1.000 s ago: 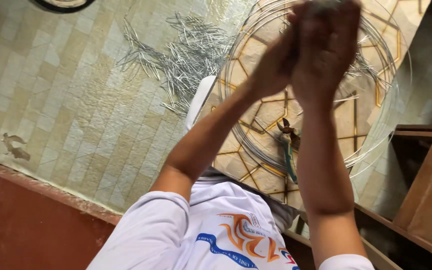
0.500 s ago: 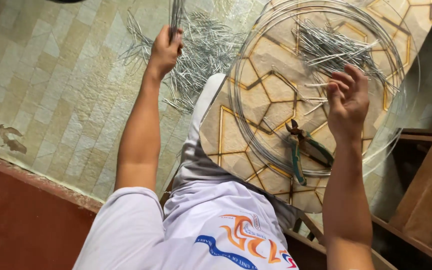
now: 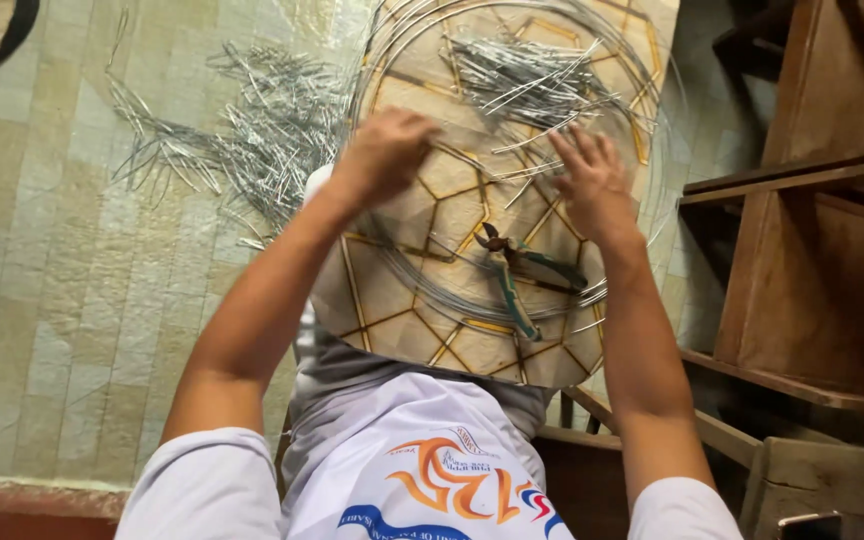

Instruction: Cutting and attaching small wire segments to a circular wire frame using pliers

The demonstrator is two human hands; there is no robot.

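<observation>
Wire pieces point(image 3: 537, 80): being gathered on the patterned board point(image 3: 432, 320), just beyond both hands.
Step in hand: short cut wires are being sorted, it seems; a firm pinch on a few strands is called for next.
Left hand point(image 3: 384, 155): fingers curled, blurred; grip cannot be told.
Right hand point(image 3: 592, 185): fingers spread apart, touching wires.
Wire coil point(image 3: 512, 290): encircling the pile; no containers are seen.
Pliers point(image 3: 517, 270): lying between the forearms.
Floor pile point(image 3: 252, 130): scattered left of the left hand.

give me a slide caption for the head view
Both hands, left and right, reach over a wire coil beside pliers and cut wire pieces.
</observation>
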